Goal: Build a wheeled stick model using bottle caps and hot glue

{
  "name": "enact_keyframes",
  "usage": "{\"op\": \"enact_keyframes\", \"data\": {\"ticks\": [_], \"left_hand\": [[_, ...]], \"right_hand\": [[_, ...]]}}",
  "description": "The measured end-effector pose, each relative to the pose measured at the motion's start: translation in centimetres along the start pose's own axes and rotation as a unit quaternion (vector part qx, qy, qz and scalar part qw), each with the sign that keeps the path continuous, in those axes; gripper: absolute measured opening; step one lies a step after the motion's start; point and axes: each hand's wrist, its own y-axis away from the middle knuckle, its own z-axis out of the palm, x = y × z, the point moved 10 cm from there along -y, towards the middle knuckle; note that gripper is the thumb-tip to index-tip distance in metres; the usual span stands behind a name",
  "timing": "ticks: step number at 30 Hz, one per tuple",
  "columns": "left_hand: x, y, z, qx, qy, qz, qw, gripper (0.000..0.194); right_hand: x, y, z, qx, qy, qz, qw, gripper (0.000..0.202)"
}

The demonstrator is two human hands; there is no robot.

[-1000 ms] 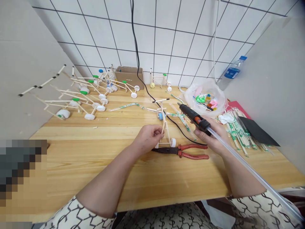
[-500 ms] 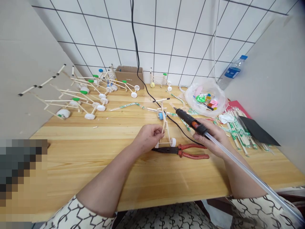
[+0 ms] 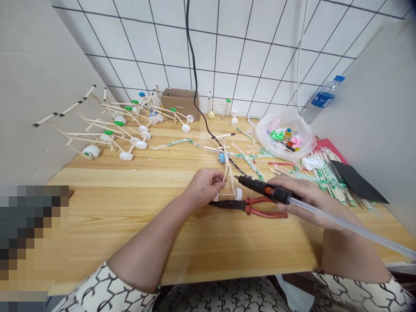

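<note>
My left hand (image 3: 208,185) pinches a side stick of a small tricycle model (image 3: 226,162) made of wooden sticks. It stands on the table with white wheels toward me, a blue front wheel and a black-tipped handlebar. In my right hand (image 3: 302,200) is a black hot glue gun (image 3: 261,187), fingers wrapped round it, a long clear glue stick (image 3: 344,225) running out of its back. The gun's nozzle points left, close beside the model's frame; whether they touch I cannot tell. Red-handled pliers (image 3: 248,206) lie just in front of the model's rear wheels.
Several similar tricycle models (image 3: 121,130) stand at the left, before a cardboard box (image 3: 180,105). At the right are a plastic bag of clay (image 3: 286,134), wrapped sticks (image 3: 331,180), a black sheet (image 3: 359,184) and a water bottle (image 3: 325,97). A black cable (image 3: 194,65) crosses the table.
The glue gun has come down and tilted flatter, its nozzle now low beside the model's frame. My left hand keeps its hold on the model. The whole view has shifted slightly.
</note>
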Motion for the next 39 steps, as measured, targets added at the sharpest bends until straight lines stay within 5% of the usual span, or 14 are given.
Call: {"op": "enact_keyframes", "data": {"ticks": [5,16,26,39], "left_hand": [[0.0,-0.1,0.1,-0.002,-0.02,0.013,1.0,0.011],[0.0,-0.1,0.1,-0.005,-0.025,0.02,0.999,0.012],[0.4,0.2,-0.2,0.01,-0.047,0.021,0.999,0.012],[0.3,0.1,-0.3,0.016,-0.06,0.019,0.998,0.011]], "right_hand": [[-1.8,0.0,0.5,-0.059,-0.012,-0.018,0.998,0.03],[-4.8,0.0,0.1,-0.049,0.079,-0.057,0.994,0.03],[-5.0,1.1,2.2,-0.122,0.152,-0.051,0.98,0.036],[-5.1,0.6,2.4,-0.116,0.186,-0.044,0.975,0.032]]}}
